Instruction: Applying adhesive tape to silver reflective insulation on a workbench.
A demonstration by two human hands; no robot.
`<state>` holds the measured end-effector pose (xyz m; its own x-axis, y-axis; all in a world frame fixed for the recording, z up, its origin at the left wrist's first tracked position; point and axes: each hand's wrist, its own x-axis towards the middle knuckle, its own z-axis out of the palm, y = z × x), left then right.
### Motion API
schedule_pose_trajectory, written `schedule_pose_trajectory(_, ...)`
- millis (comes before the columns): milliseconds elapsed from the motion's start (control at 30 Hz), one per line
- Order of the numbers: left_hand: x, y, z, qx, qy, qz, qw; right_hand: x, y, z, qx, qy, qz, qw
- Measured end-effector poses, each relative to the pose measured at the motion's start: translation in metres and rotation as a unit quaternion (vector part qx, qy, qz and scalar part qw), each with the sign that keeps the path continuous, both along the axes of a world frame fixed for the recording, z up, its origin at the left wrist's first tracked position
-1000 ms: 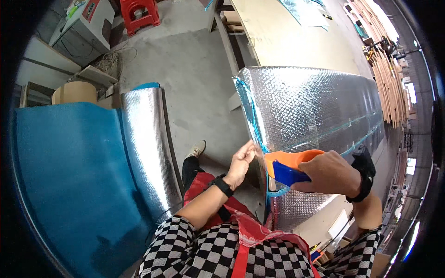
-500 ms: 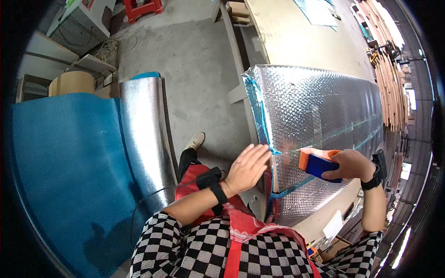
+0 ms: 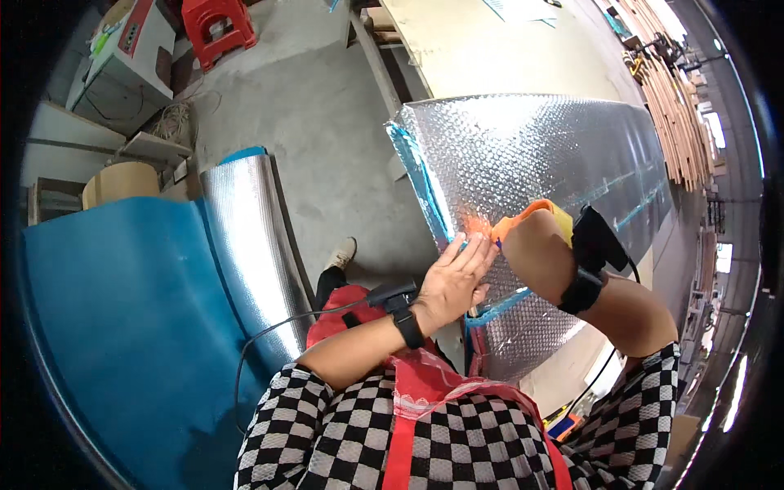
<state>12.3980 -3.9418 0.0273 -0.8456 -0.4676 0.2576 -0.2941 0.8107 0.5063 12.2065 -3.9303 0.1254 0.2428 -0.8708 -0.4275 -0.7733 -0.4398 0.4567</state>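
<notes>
A: Start nearest, with the black cable [image 3: 278, 325] from the left wrist?

B: Yes. Hangs in a loose loop; could snag during a wide reach.

A: Then the left hand [image 3: 457, 282]?

B: Open, fingers outstretched, on or just above the foil. Can't tell the pressure. Lies close beside the right hand [image 3: 535, 257]; could get nicked in a slip, given any cutting edge, hidden from here.

A: And that right hand?

B: Seems closed around the orange tape dispenser [image 3: 523, 216], against or just over the foil; can't see the fingers. Could leave any tape crooked or wrinkled, because of the bumpy surface and bent wrist.

A: Pointing which way?

B: Apparently with one end toward the left hand, long axis slanting up to the right in view. Mostly covered, so take that as a guess.

A: Next out, the foil-wrapped bundle [image 3: 555, 135]?

B: Under both hands, apparently on the pale table [image 3: 490, 49]. Faces left with the blue-edged end; stretches lengthwise rightward, toward the timber strips [image 3: 674, 122]. Could dent or shift from lopsided pressing.
</notes>
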Motion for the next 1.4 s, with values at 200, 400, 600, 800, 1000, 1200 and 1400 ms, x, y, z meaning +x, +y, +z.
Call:
schedule_pose_trajectory(200, 0.02, -0.004, 0.002, 0.171, 0.097, -0.019, 0.98, 0.005, 0.022, 0.112, 0.049, -0.195, -0.202, 0.959)
schedule_pose_trajectory(400, 0.047, 0.058, 0.041, 0.631, 0.244, -0.039, 0.735, -0.006, 0.177, 0.151, 0.126, -0.446, -0.343, 0.817)
schedule_pose_trajectory(600, 0.053, 0.144, 0.045, 0.872, 0.277, -0.155, 0.373, 0.015, 0.241, 0.12, 0.162, -0.544, -0.284, 0.773)
schedule_pose_trajectory(800, 0.07, 0.169, 0.022, 0.874, 0.294, -0.087, 0.377, 0.029, 0.251, 0.1, 0.256, -0.495, -0.355, 0.75)
schedule_pose_trajectory(1000, 0.087, 0.168, 0.028, 0.777, 0.257, 0.072, 0.57, 0.037, 0.228, 0.096, 0.341, -0.42, -0.339, 0.77)
schedule_pose_trajectory(1200, 0.14, 0.167, -0.016, 0.768, 0.309, 0.229, 0.513, 0.022, 0.186, 0.139, 0.408, -0.319, -0.257, 0.816)
schedule_pose_trajectory(1400, 0.128, 0.196, -0.076, 0.789, 0.322, 0.236, 0.468, 0.054, 0.154, 0.119, 0.449, -0.268, -0.236, 0.819)
